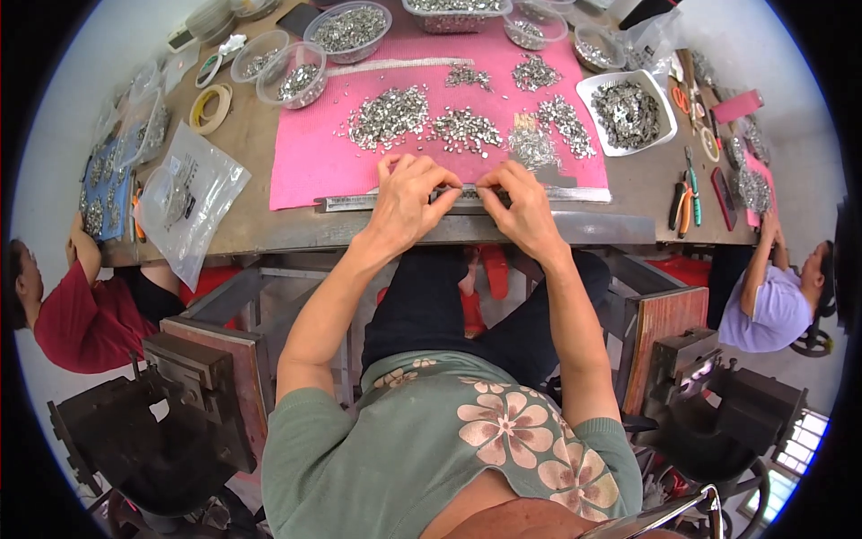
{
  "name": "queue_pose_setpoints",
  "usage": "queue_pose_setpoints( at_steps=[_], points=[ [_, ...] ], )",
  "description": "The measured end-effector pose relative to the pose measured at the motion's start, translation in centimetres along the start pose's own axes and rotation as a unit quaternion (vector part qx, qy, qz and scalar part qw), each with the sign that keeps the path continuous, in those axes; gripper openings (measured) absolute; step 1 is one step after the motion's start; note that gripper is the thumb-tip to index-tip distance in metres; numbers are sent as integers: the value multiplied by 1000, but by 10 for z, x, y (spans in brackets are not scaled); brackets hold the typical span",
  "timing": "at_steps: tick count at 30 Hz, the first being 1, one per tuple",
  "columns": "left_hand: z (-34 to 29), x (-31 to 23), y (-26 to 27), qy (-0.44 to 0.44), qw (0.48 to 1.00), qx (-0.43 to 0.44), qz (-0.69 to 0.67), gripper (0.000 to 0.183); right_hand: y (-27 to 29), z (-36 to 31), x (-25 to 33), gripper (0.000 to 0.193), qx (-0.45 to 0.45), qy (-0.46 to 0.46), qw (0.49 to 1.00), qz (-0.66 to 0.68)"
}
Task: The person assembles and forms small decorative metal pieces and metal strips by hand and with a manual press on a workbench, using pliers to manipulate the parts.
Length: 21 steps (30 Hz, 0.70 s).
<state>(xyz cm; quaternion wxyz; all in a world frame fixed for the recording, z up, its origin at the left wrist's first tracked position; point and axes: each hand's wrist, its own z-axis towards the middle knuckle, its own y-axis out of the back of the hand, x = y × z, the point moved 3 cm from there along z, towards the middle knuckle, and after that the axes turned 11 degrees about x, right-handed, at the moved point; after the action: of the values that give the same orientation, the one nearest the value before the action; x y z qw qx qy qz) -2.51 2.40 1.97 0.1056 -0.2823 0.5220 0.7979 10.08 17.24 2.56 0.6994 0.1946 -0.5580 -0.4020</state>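
Note:
My left hand (406, 199) and my right hand (523, 211) meet over a long, narrow metal rail (346, 204) along the front edge of the pink mat (301, 153). Each hand has its thumb and forefinger pinched together at the rail; whatever sits between the fingertips is too small to make out. Just beyond lie loose piles of small silvery metal pieces, among them a large heap (388, 117) and a smaller heap (465, 131). Close to my right hand is a pile of thin metal pins (533, 146).
A white tray (666, 126) of metal pieces stands at right, near pliers (692, 184). Clear tubs (296, 79) of metal pieces line the back. Tape rolls (211, 110) and a plastic bag (202, 193) lie left. Co-workers (85, 310) sit at both ends.

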Motion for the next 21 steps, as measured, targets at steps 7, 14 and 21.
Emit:
queue_pose_setpoints(
  at_steps=[7,14,21],
  points=[
    [-4,-3,-9,-8,1000,-14,-15,12,-10,-6,3,12,-23,24,998,-62],
    [-4,-2,-9,-2,1000,-5,-21,12,-1,15,-16,10,-53,-6,996,-68],
    [-4,1,-7,6,999,18,-44,13,-5,29,-34,8,-56,-13,987,-150]
  ],
)
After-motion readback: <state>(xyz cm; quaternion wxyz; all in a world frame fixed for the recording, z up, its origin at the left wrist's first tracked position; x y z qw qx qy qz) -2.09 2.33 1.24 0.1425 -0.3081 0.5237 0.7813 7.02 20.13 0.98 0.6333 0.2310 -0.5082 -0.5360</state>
